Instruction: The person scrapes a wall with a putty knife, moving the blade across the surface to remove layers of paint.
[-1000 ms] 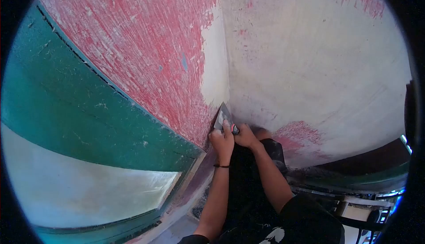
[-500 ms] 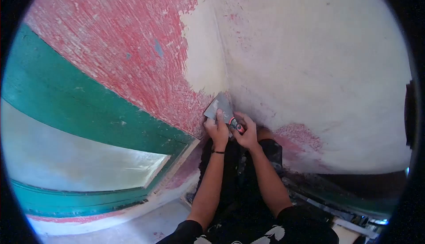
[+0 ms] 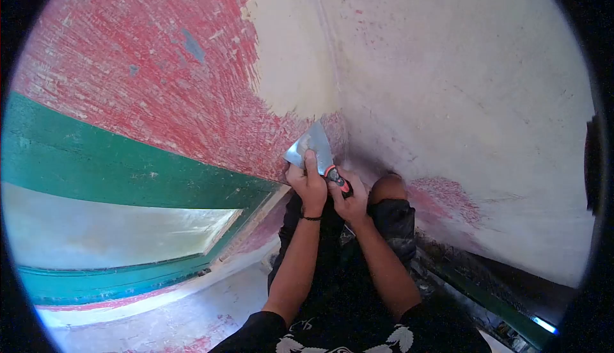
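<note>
Head view, items listed from nearest to farthest. Black printed shirt [image 3: 358, 340] at the bottom edge of the frame, with both bare forearms running up from it towards the centre. Thin dark wristband [image 3: 310, 217] on the left wrist. Bent knee [image 3: 387, 190] in dark trousers, just right of the hands and close to the wall. Right hand [image 3: 350, 200], centre of frame, fingers wrapped tight round the red-and-black handle of a putty knife [image 3: 312, 145]. Left hand [image 3: 306, 185], touching the right hand on its left side, closed on the knife where the blade meets the handle, with one finger laid flat along the metal. Knife blade, bare grey metal, pointing up and left, its edge against the wall just left of the inside corner. Left wall [image 3: 147, 78], upper left of frame, coated in scratched red paint, with a cream bare patch [image 3: 288, 65] beside the corner above the blade. Green band [image 3: 128, 167] under the red, crossing the left of the frame. Pale panel [image 3: 109, 228] below it, lower left. Right wall [image 3: 460, 78], upper right, mostly off-white, with a red remnant [image 3: 448, 196] low down beyond the knee.
</note>
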Motion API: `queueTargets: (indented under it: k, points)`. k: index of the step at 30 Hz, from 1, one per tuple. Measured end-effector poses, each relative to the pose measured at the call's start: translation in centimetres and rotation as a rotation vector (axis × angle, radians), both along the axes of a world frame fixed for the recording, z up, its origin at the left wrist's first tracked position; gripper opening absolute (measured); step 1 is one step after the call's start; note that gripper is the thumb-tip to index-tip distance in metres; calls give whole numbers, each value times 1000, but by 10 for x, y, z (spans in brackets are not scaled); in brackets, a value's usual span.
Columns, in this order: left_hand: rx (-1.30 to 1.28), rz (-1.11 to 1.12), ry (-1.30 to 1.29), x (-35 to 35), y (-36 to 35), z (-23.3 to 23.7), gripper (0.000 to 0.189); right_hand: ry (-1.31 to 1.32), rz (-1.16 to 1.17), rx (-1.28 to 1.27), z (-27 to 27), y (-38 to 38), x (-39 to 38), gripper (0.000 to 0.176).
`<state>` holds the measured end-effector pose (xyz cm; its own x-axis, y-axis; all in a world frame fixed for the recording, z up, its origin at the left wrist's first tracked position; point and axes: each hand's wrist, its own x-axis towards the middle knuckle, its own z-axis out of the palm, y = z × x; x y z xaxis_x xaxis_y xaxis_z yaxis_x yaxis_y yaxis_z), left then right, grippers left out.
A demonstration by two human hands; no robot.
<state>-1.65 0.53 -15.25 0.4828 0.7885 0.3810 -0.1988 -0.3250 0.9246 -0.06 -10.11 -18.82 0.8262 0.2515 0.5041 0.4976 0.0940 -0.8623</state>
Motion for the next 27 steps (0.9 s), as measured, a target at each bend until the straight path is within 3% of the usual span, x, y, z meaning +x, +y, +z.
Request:
queueTargets:
  k: [4,7,13,16,19,22,26,27]
  points:
    - [-292,-134,-64,2,-15,12,28,18,-70,35,-11,-1,4,25]
    - [-228,-105,-40,4,-15,9,28,-38,-90,7,-6,-4,7,19]
    - [310,83,121,18,1,29,32,-14,-132,17,9,6,16,17]
    - [28,18,66,21,-15,49,33,13,-137,33,24,3,19,20]
    - [187,139,20,19,-14,17,34,10,-77,17,14,-8,12,19]
    - [-318,-38,12,9,-21,24,35,-22,18,-36,4,-10,6,18]
    - [-172,-80,39,4,-10,15,38,214,16,277,13,5,-11,24]
    - [-154,-73,45,4,-9,14,38,150,7,227,10,6,-11,24]
